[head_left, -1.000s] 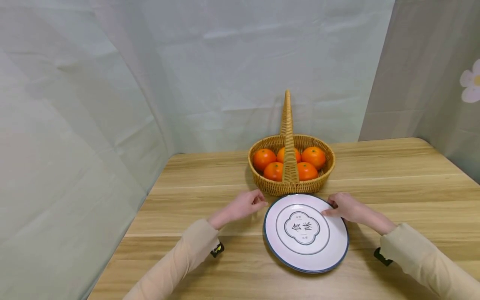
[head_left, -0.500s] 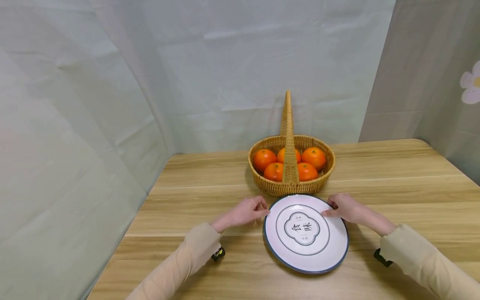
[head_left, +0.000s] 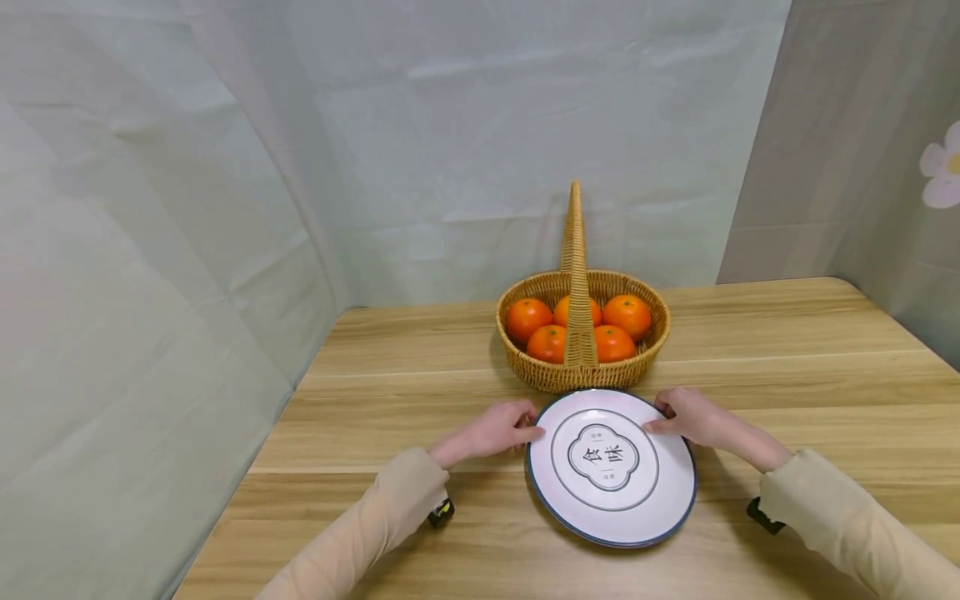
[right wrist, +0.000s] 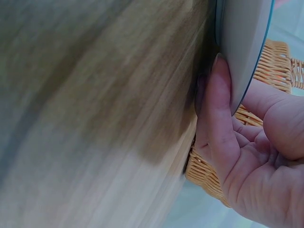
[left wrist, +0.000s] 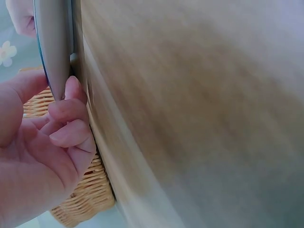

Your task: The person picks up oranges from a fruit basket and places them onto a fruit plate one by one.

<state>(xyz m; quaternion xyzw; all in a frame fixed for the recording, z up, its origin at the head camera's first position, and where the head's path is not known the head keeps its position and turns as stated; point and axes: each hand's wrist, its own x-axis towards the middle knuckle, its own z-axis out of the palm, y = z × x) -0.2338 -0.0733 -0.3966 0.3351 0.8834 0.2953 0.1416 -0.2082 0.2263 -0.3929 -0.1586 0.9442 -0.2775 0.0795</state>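
Note:
A round white plate [head_left: 611, 500] with a dark blue rim and black printed characters lies on the wooden table. My left hand [head_left: 495, 429] pinches its left rim, thumb on top; in the left wrist view, curled fingers [left wrist: 71, 111] sit under the edge. On the far right of the rim, my right hand [head_left: 693, 415] grips with the thumb over the face. The right wrist view has its fingers [right wrist: 219, 99] tucked beneath the plate's underside [right wrist: 242, 42]. Right behind the plate stands a wicker basket [head_left: 555, 379] with a tall handle, holding several oranges [head_left: 627, 315].
The wooden table [head_left: 375, 367] reaches back to a pale cloth [head_left: 450, 150] hung behind and at the left. A grey cloth [head_left: 810, 167] hangs at the right, with a flower [head_left: 941, 167] on it. Dark wrist devices show under both cuffs.
My left hand has moved right and slightly nearer, from beside the plate to its left rim, and has taken hold of it. The right hand, plate and basket have stayed in place.

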